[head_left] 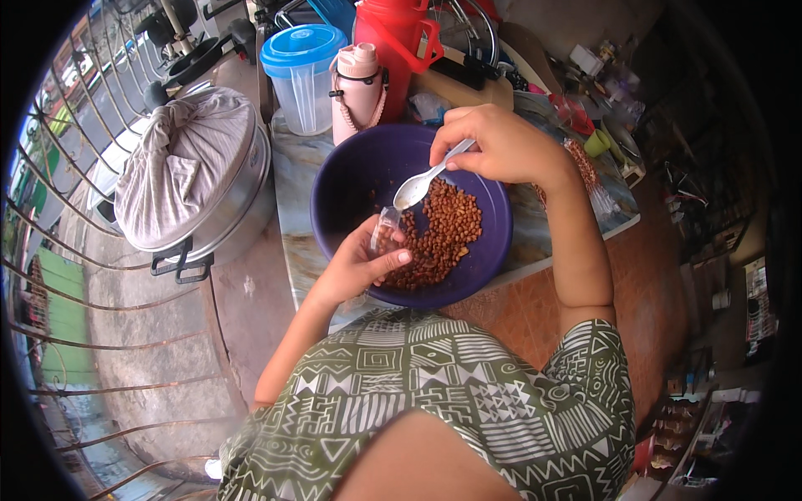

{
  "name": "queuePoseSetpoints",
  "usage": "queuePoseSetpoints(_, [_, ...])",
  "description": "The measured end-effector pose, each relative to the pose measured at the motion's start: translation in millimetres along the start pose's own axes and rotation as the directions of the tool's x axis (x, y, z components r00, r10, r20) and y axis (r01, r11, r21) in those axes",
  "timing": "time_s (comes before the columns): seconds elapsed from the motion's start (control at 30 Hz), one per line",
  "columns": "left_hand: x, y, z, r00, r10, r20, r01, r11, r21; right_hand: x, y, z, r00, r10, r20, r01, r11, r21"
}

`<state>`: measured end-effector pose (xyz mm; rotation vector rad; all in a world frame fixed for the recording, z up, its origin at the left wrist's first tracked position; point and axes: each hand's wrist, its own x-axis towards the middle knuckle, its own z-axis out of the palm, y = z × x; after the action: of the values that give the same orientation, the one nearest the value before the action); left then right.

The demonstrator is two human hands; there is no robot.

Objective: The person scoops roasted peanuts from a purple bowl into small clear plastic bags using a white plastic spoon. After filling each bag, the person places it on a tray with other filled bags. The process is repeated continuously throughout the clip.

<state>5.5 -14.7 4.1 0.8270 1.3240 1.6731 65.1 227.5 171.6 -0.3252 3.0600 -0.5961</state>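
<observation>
A purple bowl (pixel 334 200) stands on the marble-patterned table, with a heap of reddish-brown peanuts (pixel 447 221) on its right side. My left hand (pixel 363 263) is closed around a small clear plastic bag (pixel 387 234), held upright over the bowl's near left part. Some brown pieces show inside the bag. My right hand (pixel 501 146) grips a white plastic spoon (pixel 422 185) by its handle above the far right rim. The spoon tilts down to the left, its tip right at the bag's mouth. Its scoop looks nearly bare.
Behind the bowl stand a pink bottle (pixel 357 92), a blue-lidded clear container (pixel 305 79) and a red jug (pixel 401 50). At left is a large metal pot (pixel 225 209) with a cloth-wrapped lid (pixel 188 159). Filled clear bags (pixel 591 179) lie at the table's right edge.
</observation>
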Motion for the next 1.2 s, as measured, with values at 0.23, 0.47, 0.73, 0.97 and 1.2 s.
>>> queuePoseSetpoints(0.23, [3,-7,2,0.992,0.084,-0.099,-0.095,0.990,-0.105,-6,99,125,0.987,0.134,0.083,-0.146,0.977,0.157])
queuePoseSetpoints(0.47, [2,-8,0,0.993,0.063,-0.104,-0.070,0.995,-0.068,-21,80,191,0.936,0.154,0.316,-0.290,0.847,0.446])
queuePoseSetpoints(0.73, [3,-5,3,0.993,0.044,-0.109,-0.056,0.992,-0.114,-20,89,170,0.946,0.055,0.320,-0.247,0.761,0.600])
queuePoseSetpoints(0.97, [4,-1,3,0.996,-0.018,-0.085,0.014,0.999,-0.051,-22,93,89,0.988,0.057,0.147,-0.137,0.768,0.625])
queuePoseSetpoints(1.2, [4,3,3,0.998,-0.052,-0.040,0.055,0.997,0.058,-6,67,22,0.991,0.002,0.134,-0.061,0.901,0.430])
